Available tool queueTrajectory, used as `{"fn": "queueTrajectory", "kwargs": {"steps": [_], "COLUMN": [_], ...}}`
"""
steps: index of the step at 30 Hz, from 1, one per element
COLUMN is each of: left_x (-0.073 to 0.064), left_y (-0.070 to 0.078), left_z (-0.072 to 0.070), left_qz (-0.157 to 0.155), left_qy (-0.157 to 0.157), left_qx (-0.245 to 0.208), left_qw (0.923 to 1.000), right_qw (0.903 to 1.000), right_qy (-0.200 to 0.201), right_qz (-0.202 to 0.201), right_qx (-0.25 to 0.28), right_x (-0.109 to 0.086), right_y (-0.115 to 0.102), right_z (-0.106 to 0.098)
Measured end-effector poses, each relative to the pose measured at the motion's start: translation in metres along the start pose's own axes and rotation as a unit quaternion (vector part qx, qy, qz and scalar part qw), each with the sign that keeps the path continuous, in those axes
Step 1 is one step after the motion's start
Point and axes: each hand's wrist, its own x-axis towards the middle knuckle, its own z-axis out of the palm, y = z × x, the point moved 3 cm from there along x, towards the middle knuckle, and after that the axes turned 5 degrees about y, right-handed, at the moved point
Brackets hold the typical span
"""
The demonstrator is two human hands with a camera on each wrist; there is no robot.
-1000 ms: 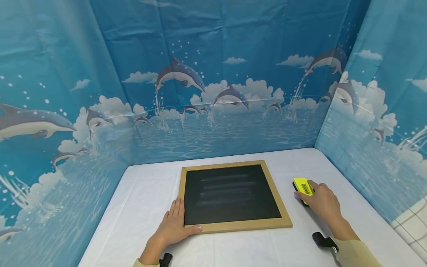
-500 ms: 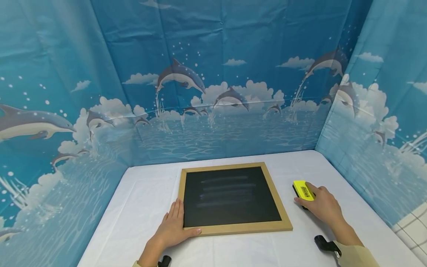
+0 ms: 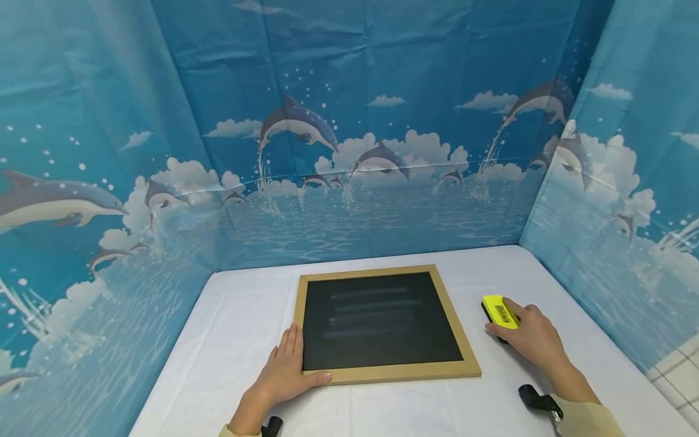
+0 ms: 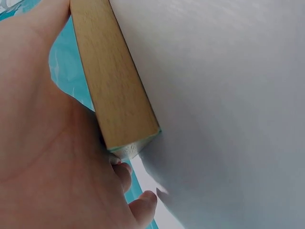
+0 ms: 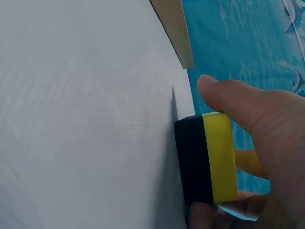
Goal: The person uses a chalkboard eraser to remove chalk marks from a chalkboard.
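A small blackboard [image 3: 379, 358] with a wooden frame [image 3: 404, 371] lies on the white table, faint chalk streaks across its dark face. My left hand [image 3: 281, 373] rests at its near left corner, fingers straight along the left side and thumb along the front edge. In the left wrist view, the palm [image 4: 52, 157] lies beside the frame's wooden edge [image 4: 114, 81]. To the right of the board, my right hand [image 3: 535, 337] grips a yellow and black blackboard eraser [image 3: 499, 312] between thumb and fingers. The right wrist view shows the eraser [image 5: 220, 157] with its black side against the tablecloth.
The white cloth [image 3: 229, 315] covers the table. A blue dolphin-print curtain [image 3: 355, 218] stands along the back, left and right edges. White tiles [image 3: 679, 370] show at the lower right. Black mounts [image 3: 537, 400] sit at both wrists.
The head view has shifted very slightly. Both hands, the board and the eraser keep nearly the same places.
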Motion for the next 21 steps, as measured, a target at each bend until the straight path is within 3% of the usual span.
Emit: {"fn": "queueTrajectory", "kwargs": {"steps": [5, 13, 17, 21], "left_x": [0.003, 0.002, -0.001, -0.004], "left_y": [0.001, 0.007, 0.013, 0.023], "left_z": [0.003, -0.004, -0.010, -0.017], "left_qz": [0.010, 0.021, 0.013, 0.007], "left_qy": [0.000, 0.015, 0.051, 0.101], "left_qx": [-0.005, -0.012, -0.025, -0.007], "left_qw": [0.9999, 0.9996, 0.9983, 0.9949], "right_qw": [0.9999, 0.9980, 0.9951, 0.9898], "right_qy": [0.002, 0.055, 0.087, 0.126], "right_qz": [0.004, -0.027, -0.044, -0.064], "right_qx": [-0.015, -0.015, -0.016, -0.016], "right_x": [-0.002, -0.008, -0.015, -0.023], "right_y": [-0.001, -0.017, -0.035, -0.061], "right_z": [-0.011, -0.041, -0.052, -0.058]}}
